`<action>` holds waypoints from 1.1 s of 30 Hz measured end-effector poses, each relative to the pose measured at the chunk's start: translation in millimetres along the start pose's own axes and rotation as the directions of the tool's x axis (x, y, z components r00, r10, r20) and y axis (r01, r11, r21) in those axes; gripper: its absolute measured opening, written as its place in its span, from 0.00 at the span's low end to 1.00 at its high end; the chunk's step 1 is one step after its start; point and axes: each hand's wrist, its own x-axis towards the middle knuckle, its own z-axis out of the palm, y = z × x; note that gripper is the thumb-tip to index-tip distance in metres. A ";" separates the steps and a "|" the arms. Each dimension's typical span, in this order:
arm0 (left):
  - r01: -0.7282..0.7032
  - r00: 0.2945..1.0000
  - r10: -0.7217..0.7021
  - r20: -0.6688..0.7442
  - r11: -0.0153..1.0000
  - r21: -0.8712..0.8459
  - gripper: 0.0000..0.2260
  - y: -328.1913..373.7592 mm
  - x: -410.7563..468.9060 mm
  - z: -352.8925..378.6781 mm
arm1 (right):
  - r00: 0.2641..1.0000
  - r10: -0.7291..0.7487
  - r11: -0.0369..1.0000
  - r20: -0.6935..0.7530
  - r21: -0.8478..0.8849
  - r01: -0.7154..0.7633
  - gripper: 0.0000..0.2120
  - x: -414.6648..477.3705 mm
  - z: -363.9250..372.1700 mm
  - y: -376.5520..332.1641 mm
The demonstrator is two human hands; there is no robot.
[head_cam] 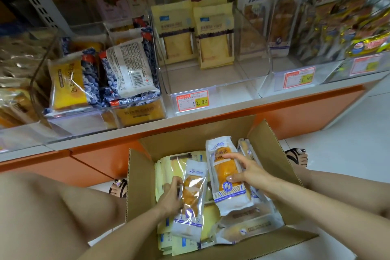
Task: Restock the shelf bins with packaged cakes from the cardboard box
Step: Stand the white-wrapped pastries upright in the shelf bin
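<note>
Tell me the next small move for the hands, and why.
Probably lift both packets out and carry them to the clear bin with the 11.90 tag. The left hand grips one white-and-blue packet and the right hand a wider packet, both over the cardboard box. Matching packets stand at that bin's back, with room in front.

Brown box (139, 186), white-blue cake packs (229, 177) (orange inside).

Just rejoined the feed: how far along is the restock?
Done: the blueberry-pack bin looks full. In hand: the left hand grips a narrow cake pack, the right hand a wider cake pack, both in the cardboard box. Left: many packs lie in the box; the yellow-pack bin is bare in front.
</note>
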 end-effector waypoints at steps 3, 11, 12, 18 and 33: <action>-0.040 0.998 0.034 0.055 0.993 0.109 0.27 -0.1 -2.3 9.3 | 1.000 0.013 1.000 0.003 -0.012 -0.013 0.27 -0.9 -0.5 -0.9; -0.076 0.979 0.077 0.190 0.997 -0.008 0.27 7.0 3.4 19.4 | 0.999 0.043 0.998 0.009 -0.043 -0.042 0.28 -3.6 -7.2 0.4; -0.083 0.976 0.082 0.201 0.997 -0.003 0.27 7.9 4.6 19.5 | 0.999 0.043 0.998 0.012 -0.042 -0.043 0.28 -3.3 -8.0 0.3; -0.120 0.963 0.134 0.236 0.990 -0.071 0.25 15.5 -0.6 9.8 | 0.999 0.036 0.998 0.022 -0.048 -0.035 0.27 1.6 -9.8 -3.9; -0.401 0.884 0.464 0.059 0.817 -0.415 0.24 123.0 -113.3 -52.1 | 0.947 -0.273 0.918 0.169 -0.249 0.309 0.30 -107.8 -89.2 -91.0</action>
